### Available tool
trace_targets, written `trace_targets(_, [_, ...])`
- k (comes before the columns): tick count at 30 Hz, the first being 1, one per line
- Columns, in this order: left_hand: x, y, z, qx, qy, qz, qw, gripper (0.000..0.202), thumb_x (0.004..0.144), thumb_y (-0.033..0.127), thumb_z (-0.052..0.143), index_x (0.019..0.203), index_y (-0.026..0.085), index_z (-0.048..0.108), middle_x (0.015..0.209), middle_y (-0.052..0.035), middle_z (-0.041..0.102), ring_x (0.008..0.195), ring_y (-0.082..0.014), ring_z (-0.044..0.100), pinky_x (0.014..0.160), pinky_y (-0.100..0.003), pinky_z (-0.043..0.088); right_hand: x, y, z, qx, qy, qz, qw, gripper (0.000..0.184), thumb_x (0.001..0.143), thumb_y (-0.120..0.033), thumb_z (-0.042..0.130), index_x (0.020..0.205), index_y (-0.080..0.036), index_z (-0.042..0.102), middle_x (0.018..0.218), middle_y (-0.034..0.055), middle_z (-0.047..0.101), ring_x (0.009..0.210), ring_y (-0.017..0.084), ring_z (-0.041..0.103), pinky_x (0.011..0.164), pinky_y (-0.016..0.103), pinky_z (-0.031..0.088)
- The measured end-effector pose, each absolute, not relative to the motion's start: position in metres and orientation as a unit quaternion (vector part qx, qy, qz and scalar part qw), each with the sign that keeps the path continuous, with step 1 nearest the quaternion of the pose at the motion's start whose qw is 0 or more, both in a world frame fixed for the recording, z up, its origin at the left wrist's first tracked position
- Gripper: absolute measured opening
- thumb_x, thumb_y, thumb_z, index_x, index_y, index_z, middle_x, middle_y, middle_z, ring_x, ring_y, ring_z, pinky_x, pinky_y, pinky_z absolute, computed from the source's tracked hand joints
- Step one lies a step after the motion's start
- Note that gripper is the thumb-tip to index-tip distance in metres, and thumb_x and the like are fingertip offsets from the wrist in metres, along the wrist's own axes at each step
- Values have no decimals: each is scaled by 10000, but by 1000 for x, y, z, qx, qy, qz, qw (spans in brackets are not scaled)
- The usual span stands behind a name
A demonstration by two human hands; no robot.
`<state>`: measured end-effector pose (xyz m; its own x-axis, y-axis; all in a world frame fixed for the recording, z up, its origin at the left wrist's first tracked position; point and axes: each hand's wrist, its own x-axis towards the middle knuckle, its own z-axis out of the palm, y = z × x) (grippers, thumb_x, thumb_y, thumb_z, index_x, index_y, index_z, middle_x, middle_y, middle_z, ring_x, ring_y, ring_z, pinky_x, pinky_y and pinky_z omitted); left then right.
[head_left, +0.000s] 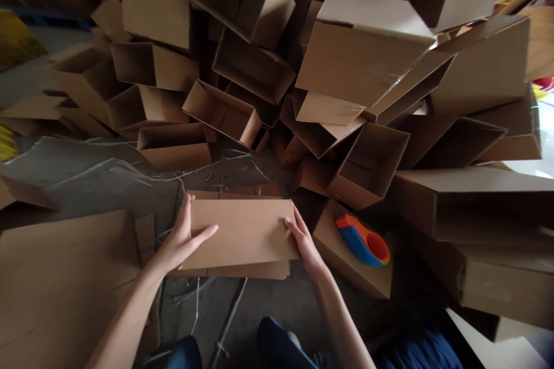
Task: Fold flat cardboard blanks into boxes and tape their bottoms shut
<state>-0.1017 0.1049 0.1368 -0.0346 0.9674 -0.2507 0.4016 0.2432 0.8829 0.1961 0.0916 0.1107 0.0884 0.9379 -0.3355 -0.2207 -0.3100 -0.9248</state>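
Between my two hands is a brown cardboard box (246, 233), its flat face turned up toward me. My left hand (187, 236) grips its left end, with the thumb laid on top and the fingers round the far edge. At the right end my right hand (300, 236) holds it the same way, its fingers partly hidden behind the edge. Below lies a stack of flat cardboard (249, 271), mostly covered by the box. To the right, an orange and blue tape dispenser (362, 240) rests on a cardboard box (346, 274).
A large heap of open cardboard boxes (225, 115) fills the far side and the right. Flat cardboard sheets (64, 288) lie at the left. White strapping strips (125, 170) are strewn over the grey floor (208, 311). My legs show at the bottom edge.
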Motion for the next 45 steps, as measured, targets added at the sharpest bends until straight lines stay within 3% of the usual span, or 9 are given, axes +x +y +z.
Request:
trace_targets(7, [-98, 106, 138, 522, 662, 299, 447, 1137, 747, 560, 731, 1611, 239, 65, 1706, -180, 115, 1545, -364, 201, 1238, -517, 176, 200, 94, 119, -551, -323, 605, 476, 828, 743, -506, 787, 1493, -359, 469, 1440, 10, 612, 1328, 283, 570, 1084, 452, 493])
trace_targets(14, [-92, 106, 140, 487, 673, 322, 454, 917, 720, 466, 776, 1483, 273, 306, 1468, -150, 504, 1308, -336, 553, 1116, -503, 410, 203, 97, 126, -568, -352, 579, 467, 775, 701, -493, 811, 1409, -319, 548, 1447, 36, 602, 1287, 298, 591, 1046, 420, 523])
trace_targets(24, [-88, 105, 144, 440, 664, 361, 485, 945, 681, 417, 814, 1485, 279, 337, 1389, -139, 578, 1253, -320, 600, 1077, -483, 461, 210, 100, 112, -569, -390, 560, 459, 639, 756, -553, 753, 1337, -343, 591, 1387, 34, 647, 1264, 309, 615, 1046, 483, 512])
trace_targets(29, [-89, 103, 142, 434, 658, 367, 494, 963, 683, 416, 821, 1496, 291, 322, 1405, -139, 572, 1261, -319, 601, 1075, -490, 468, 277, 86, 97, -716, -405, 330, 463, 505, 830, -609, 635, 1183, -248, 656, 1327, 164, 647, 1265, 358, 568, 1110, 490, 409])
trace_targets(33, [-92, 104, 135, 445, 653, 368, 489, 949, 702, 417, 822, 1500, 294, 324, 1388, -137, 587, 1261, -318, 603, 1084, -507, 458, 338, 58, 72, -885, -378, 61, 265, 565, 840, -383, 592, 1299, -54, 560, 1339, 321, 549, 1330, 474, 438, 1072, 628, 351])
trace_targets(36, [-93, 105, 130, 449, 646, 374, 491, 948, 708, 420, 823, 1504, 305, 321, 1365, -127, 607, 1234, -304, 625, 1079, -498, 466, 363, 41, 52, -906, -400, 27, 134, 553, 856, -305, 515, 1339, -36, 532, 1337, 336, 556, 1348, 475, 429, 1048, 666, 347])
trace_targets(38, [-93, 105, 129, 450, 642, 378, 492, 941, 707, 420, 823, 1500, 309, 327, 1356, -122, 612, 1218, -296, 635, 1069, -490, 477, 369, 36, 46, -905, -411, 34, 104, 513, 880, -274, 425, 1311, -34, 567, 1227, 303, 643, 1273, 444, 529, 1100, 660, 292])
trace_targets(42, [-92, 104, 131, 451, 641, 384, 488, 916, 702, 422, 817, 1481, 312, 346, 1336, -112, 620, 1201, -294, 644, 1052, -482, 494, 366, 38, 55, -911, -364, 93, 168, 483, 860, -374, 448, 1200, -111, 668, 905, 206, 724, 1014, 429, 671, 1109, 617, 302])
trace_targets(45, [-90, 103, 134, 449, 642, 385, 488, 907, 692, 426, 814, 1469, 313, 359, 1335, -106, 621, 1179, -292, 658, 1039, -467, 505, 352, 45, 77, -883, -334, 155, 289, 463, 805, -570, 518, 1050, -219, 697, 881, 180, 720, 1010, 450, 652, 976, 611, 415])
